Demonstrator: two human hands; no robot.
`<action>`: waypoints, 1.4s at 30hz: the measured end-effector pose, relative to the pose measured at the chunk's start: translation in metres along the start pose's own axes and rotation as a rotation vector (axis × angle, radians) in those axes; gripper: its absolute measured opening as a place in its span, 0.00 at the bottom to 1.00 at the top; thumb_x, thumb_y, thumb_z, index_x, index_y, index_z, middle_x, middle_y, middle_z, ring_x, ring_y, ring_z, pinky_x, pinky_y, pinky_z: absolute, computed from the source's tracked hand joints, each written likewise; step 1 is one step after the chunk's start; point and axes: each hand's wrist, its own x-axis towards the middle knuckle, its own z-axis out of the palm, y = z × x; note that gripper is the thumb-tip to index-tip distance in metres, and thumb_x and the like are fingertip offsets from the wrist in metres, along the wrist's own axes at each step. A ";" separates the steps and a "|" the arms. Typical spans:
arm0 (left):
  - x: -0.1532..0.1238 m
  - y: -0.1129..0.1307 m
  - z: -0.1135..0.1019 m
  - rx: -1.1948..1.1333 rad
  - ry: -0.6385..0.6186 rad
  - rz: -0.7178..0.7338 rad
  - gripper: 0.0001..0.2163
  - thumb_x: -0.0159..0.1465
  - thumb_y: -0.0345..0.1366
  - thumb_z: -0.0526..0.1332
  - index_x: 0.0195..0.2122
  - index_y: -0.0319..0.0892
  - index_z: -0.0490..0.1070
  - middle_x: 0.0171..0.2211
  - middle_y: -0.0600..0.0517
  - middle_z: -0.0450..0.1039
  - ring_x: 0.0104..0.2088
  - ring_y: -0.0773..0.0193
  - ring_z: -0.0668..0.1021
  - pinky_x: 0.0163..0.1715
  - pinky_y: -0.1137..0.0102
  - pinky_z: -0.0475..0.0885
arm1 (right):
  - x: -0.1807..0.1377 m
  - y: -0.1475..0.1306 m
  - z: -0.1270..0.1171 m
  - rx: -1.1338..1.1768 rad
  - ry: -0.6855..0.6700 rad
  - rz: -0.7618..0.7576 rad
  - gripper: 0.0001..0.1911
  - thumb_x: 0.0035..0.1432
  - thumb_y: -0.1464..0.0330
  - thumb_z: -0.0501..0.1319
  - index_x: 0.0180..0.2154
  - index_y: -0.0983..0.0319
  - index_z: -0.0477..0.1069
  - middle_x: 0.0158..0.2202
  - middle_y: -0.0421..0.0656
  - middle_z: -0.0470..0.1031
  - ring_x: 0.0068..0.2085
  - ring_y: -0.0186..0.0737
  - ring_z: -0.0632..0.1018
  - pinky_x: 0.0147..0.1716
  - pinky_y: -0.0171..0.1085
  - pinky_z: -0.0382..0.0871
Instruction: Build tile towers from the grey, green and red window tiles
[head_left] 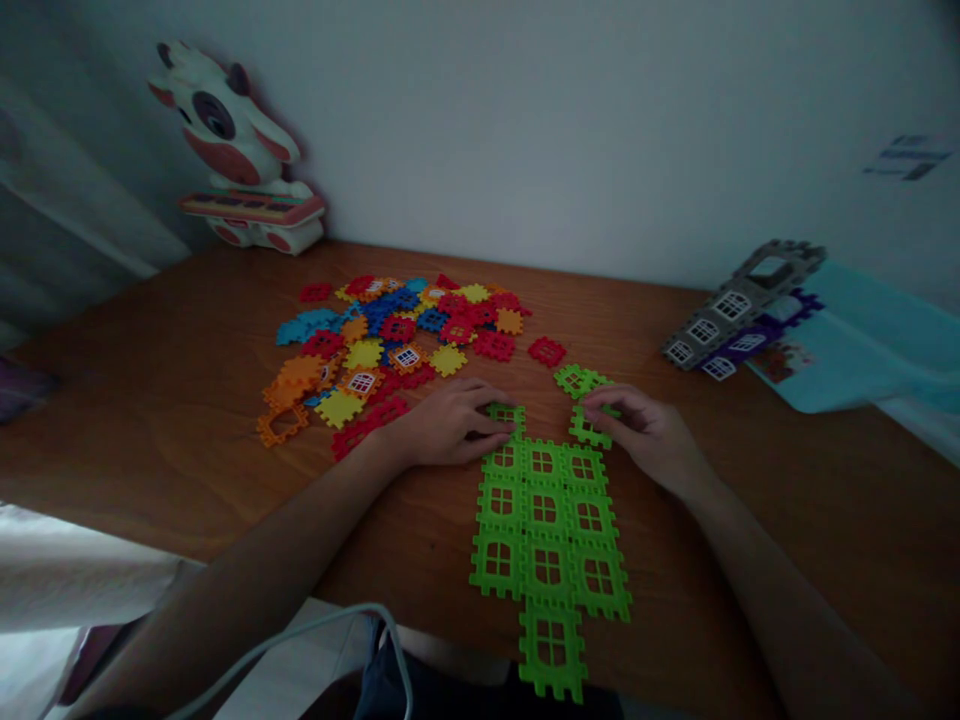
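Tiles (pixel 545 509) seem light, stiff, best edge-gripped; left hand (pixel 450 425) holds far-left tile (pixel 507 414), right hand (pixel 651 435) pinches loose tile (pixel 583 431).

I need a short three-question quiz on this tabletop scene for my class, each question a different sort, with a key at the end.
1. Multiple choice: What are the fingers of the right hand touching?
A) a yellow tile
B) a green tile
C) a blue tile

2. True or false: The cow toy stands to the right of the joined green panel, as the camera sees it.

3. Fill in the blank: Next to the grey strip lies another strip, coloured ____.

Key:
1. B, a green tile
2. False; it stands at the back, far to the left of the panel
3. purple
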 end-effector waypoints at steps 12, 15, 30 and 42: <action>-0.001 0.001 0.000 -0.006 -0.003 -0.028 0.13 0.72 0.40 0.58 0.50 0.46 0.80 0.57 0.45 0.75 0.53 0.53 0.76 0.54 0.55 0.72 | -0.003 0.000 0.014 -0.306 -0.072 -0.227 0.08 0.68 0.67 0.58 0.46 0.57 0.75 0.45 0.46 0.79 0.47 0.46 0.80 0.49 0.50 0.75; -0.001 0.001 0.001 -0.004 0.007 -0.026 0.13 0.71 0.40 0.58 0.50 0.46 0.80 0.56 0.45 0.75 0.52 0.53 0.76 0.54 0.55 0.72 | -0.003 -0.001 0.018 -0.356 -0.058 -0.257 0.07 0.68 0.67 0.59 0.45 0.57 0.75 0.44 0.46 0.78 0.46 0.47 0.80 0.48 0.50 0.76; -0.001 0.000 0.003 -0.024 0.009 -0.045 0.12 0.71 0.40 0.58 0.50 0.47 0.79 0.57 0.46 0.74 0.53 0.54 0.76 0.54 0.55 0.72 | -0.003 -0.004 0.022 -0.560 -0.064 -0.309 0.11 0.70 0.64 0.57 0.50 0.61 0.72 0.45 0.50 0.77 0.47 0.50 0.78 0.49 0.51 0.74; -0.001 -0.001 0.003 -0.022 0.005 -0.047 0.12 0.71 0.40 0.59 0.51 0.48 0.79 0.57 0.47 0.74 0.53 0.54 0.76 0.54 0.56 0.72 | -0.001 -0.002 0.014 -0.603 0.109 -0.226 0.21 0.67 0.52 0.57 0.51 0.60 0.72 0.48 0.53 0.77 0.50 0.56 0.77 0.51 0.55 0.72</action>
